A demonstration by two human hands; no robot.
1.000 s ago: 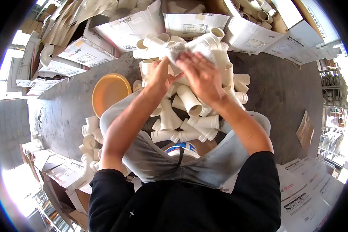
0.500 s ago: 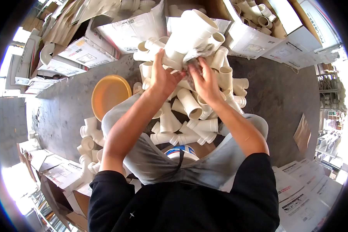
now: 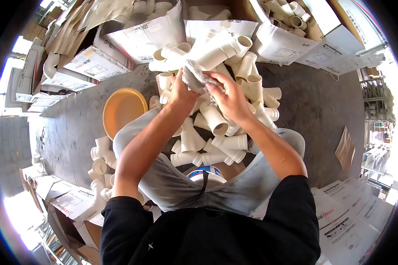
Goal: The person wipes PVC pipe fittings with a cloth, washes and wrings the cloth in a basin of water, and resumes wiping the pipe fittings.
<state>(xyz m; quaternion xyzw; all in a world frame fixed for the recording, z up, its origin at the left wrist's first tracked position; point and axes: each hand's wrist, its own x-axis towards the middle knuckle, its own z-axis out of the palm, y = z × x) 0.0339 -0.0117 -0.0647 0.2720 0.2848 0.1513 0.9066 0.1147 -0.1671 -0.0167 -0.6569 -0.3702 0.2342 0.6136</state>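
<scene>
My left hand (image 3: 183, 92) is closed on a grey cloth (image 3: 191, 73) above the pile. My right hand (image 3: 230, 96) pinches the same cloth from the other side, fingers bent over its edge. Whether anything sits inside the cloth, I cannot tell. Just beyond the hands lies a white plastic pipe fitting (image 3: 216, 54), its round mouth facing right. Below and around the hands are many more white fittings, among them an open-ended one (image 3: 214, 118) and a flared one (image 3: 191, 136) between my knees.
An orange basin (image 3: 124, 114) stands left of my knee. Cardboard boxes of fittings line the far side, one box (image 3: 287, 46) at the upper right. More fittings (image 3: 102, 152) lie at the left. A blue-and-white bucket (image 3: 207, 173) is between my thighs. Flattened cartons (image 3: 349, 221) lie lower right.
A large white fitting that both hands held upright is out of my grip. The hands have drawn together, slightly left and nearer, with the cloth now bunched between them.
</scene>
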